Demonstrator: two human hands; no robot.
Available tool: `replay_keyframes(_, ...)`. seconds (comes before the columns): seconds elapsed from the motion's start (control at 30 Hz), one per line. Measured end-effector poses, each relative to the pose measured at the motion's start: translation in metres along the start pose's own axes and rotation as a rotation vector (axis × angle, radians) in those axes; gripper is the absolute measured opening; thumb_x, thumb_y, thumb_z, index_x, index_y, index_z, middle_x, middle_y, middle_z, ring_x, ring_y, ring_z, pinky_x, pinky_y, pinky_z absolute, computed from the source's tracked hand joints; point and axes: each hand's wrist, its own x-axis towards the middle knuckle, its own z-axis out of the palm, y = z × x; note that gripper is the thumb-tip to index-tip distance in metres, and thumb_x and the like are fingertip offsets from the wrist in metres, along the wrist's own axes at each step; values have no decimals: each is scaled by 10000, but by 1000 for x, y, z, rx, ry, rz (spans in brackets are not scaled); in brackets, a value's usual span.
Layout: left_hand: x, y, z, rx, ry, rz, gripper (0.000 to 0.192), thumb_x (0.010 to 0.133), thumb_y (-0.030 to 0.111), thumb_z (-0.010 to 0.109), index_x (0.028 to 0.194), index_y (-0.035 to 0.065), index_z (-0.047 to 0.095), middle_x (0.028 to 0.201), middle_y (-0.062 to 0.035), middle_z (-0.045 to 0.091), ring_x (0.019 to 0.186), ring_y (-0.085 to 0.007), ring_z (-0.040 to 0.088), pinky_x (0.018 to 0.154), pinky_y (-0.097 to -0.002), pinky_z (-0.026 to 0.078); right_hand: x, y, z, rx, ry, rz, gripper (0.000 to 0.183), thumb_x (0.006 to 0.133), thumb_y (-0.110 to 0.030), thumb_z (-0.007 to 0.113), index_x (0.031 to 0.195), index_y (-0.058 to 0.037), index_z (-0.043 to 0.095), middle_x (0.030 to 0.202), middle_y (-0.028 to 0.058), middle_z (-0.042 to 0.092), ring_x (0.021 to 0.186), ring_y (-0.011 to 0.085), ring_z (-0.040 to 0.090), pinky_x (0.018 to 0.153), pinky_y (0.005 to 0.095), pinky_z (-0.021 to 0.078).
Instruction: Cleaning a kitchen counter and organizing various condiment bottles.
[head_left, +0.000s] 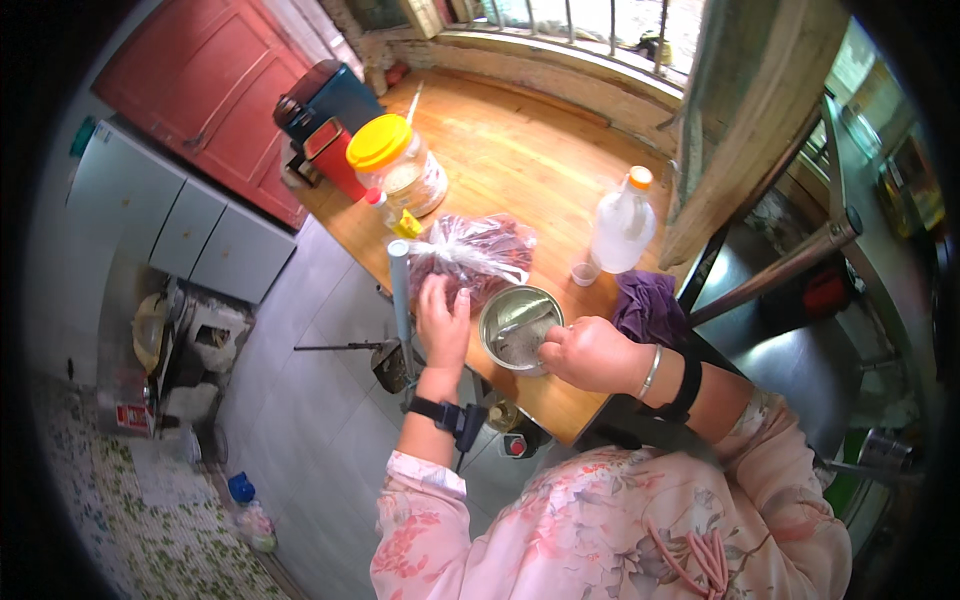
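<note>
A round metal pot (487, 324) stands near the front of the wooden table. It holds greyish contents and a shiny piece that could be a spoon. My right hand (596, 354), wearing a ring and a bangle, grips the pot at its right side; my fingers hide that part. To the pot's left is my left hand (442, 322), thumb apart from the fingers. Its fingertips reach the near edge of a knotted clear plastic bag (480, 247) with dark reddish contents; whether they press on it is hard to tell.
Beyond the bag are a yellow-lidded plastic jar (397, 165), a small red-capped bottle (386, 206) and a red container (337, 157). An orange-capped jug (624, 225), small plastic cup (584, 270) and purple cloth (651, 306) lie right. A grey upright handle (400, 281) rises beside the table's left edge.
</note>
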Motion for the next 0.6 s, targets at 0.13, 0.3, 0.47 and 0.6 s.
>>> replay_keyframes(0.13,30,-15,21,355,-130,-33,749,549,270,654,1154,27,285,1165,-213,278,1086,-341,248,914,-390,203,-34,-9,-26,176,77,59,74,629,-141,507,643,-80,467,599,63,443,465,215,496,397,314,392)
replay_keyframes(0.3,67,-28,6,92,-248,-106,784,512,320,655,1176,104,297,1148,-236,282,1087,-363,235,901,-381,236,-97,-27,-67,318,212,208,119,673,-176,520,629,-81,464,601,54,449,451,232,474,416,318,391)
replay_keyframes(0.47,80,-12,21,277,-373,-112,570,543,237,642,1062,100,448,1071,-185,411,958,-335,409,828,-377,330,-170,-59,-95,260,256,529,141,604,-110,605,696,-70,506,614,70,460,506,234,482,443,315,394)
replay_keyframes(0.6,87,-36,26,200,-299,-149,384,589,140,564,959,47,513,960,-166,495,894,-314,461,771,-350,363,-227,-81,-103,139,368,830,138,589,-96,611,651,-45,499,610,92,466,533,258,486,463,324,395)
